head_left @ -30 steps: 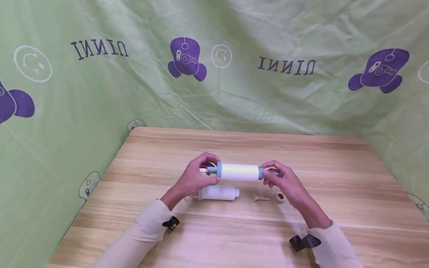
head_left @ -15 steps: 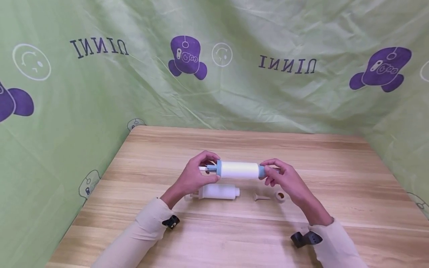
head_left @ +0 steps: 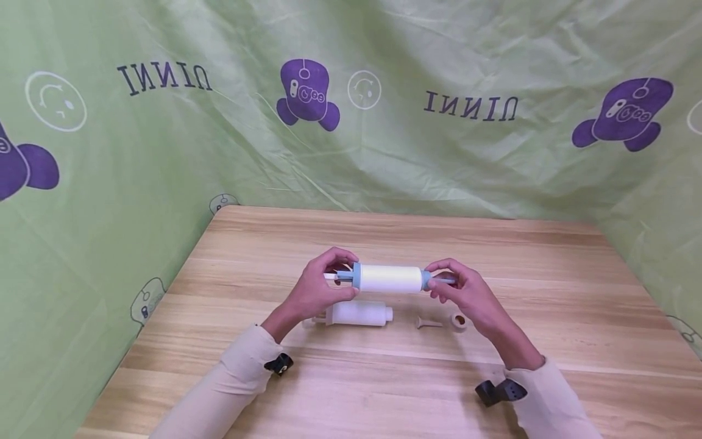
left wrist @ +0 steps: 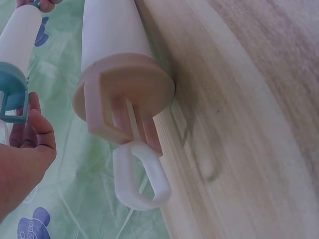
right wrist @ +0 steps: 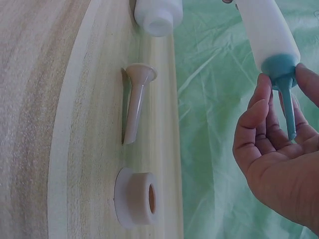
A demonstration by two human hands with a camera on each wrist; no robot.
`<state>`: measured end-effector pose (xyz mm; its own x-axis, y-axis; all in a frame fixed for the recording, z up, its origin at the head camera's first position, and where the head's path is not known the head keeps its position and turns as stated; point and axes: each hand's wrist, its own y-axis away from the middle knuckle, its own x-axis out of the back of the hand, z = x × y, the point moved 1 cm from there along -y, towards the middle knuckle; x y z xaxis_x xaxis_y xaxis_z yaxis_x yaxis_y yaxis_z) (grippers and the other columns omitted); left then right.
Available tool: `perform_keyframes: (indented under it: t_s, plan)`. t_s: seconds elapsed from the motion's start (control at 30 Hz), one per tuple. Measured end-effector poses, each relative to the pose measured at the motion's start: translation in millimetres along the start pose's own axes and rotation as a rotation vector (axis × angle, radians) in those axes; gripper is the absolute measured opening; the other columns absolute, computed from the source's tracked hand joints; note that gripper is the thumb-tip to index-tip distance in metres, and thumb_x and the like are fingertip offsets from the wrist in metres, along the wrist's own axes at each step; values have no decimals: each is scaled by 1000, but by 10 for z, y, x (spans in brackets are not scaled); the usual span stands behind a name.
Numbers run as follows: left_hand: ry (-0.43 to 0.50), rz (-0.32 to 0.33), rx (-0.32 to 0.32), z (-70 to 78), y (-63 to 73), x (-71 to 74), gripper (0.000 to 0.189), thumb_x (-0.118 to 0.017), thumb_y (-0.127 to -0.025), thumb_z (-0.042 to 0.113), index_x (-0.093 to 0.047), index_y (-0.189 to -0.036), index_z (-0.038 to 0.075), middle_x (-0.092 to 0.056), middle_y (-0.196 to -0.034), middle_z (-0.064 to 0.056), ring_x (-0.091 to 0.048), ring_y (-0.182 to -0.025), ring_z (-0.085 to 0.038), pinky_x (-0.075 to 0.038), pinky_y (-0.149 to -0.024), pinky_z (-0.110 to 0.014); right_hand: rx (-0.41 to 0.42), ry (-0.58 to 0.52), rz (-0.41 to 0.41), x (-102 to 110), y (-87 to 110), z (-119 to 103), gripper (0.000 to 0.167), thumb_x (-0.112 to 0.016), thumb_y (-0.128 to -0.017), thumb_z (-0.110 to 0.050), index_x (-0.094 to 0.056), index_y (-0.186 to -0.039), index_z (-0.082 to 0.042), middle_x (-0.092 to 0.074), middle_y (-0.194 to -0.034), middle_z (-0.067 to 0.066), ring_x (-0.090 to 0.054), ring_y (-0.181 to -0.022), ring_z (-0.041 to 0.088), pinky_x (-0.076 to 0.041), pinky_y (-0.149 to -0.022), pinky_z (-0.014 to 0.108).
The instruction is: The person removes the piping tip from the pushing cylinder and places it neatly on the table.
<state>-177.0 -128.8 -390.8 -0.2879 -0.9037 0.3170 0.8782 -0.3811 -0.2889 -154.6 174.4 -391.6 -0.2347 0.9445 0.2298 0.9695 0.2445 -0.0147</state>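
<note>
Held level above the table is a white syringe-like press [head_left: 390,278] with blue end fittings. My left hand [head_left: 320,286] grips its left end, thumb and fingers at the blue flange [head_left: 357,277]; a blue handle bracket and white pull ring stick out there. At the other end my right hand [head_left: 463,292] pinches the blue nozzle cap [right wrist: 279,67] between thumb and fingers. Its thin spout [right wrist: 287,109] points into the palm. Below lies a second white press [head_left: 359,313] with a beige flange [left wrist: 124,84] and white pull ring [left wrist: 142,177].
A beige flared nozzle tube [right wrist: 137,102] and a beige ring cap [right wrist: 137,198] lie on the wooden table [head_left: 395,390], right of the second press. Green printed cloth [head_left: 384,164] encloses the table at the back and sides.
The press stays held in nearly the same place. My right thumb and fingers have shifted slightly on the blue nozzle cap, and more of the spout shows now. The left hand barely moves.
</note>
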Motion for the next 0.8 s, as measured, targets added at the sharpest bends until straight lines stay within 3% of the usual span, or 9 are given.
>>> perform_keyframes:
  t_s: [0.23,0.47,0.6,0.8]
  plan:
    - [2,-1,9,3,3,2,44,-79,-76,1,-63,-116,8,-66,-107,-6,-64,-95,-24,-51,-79,-39,-9,3,7,6,13,-1,38,-68,-96,-9,-55,-129,4,-67,-107,19,-63,-85,21,-52,-72,31]
    - [21,-10,8,15,19,5,43,-78,-76,2,-63,-116,7,-66,-108,-8,-64,-96,-26,-51,-80,-39,-56,1,-6,-8,14,-17,33,-61,-101,-16,-57,-124,7,-69,-92,17,-62,-78,20,-52,-69,29]
    - [22,-15,13,8,14,7,43,-78,-76,2,-63,-116,8,-67,-107,-7,-64,-97,-24,-51,-79,-39,-47,8,-5,-14,17,-9,31,-63,-99,-15,-59,-122,6,-69,-90,14,-61,-76,23,-49,-67,31]
    - [22,-19,34,21,22,13,43,-78,-76,2,-63,-116,9,-66,-108,-6,-64,-99,-24,-52,-81,-43,-16,9,-4,-7,31,6,33,-69,-95,-9,-59,-124,4,-67,-102,18,-62,-82,31,-46,-65,30]
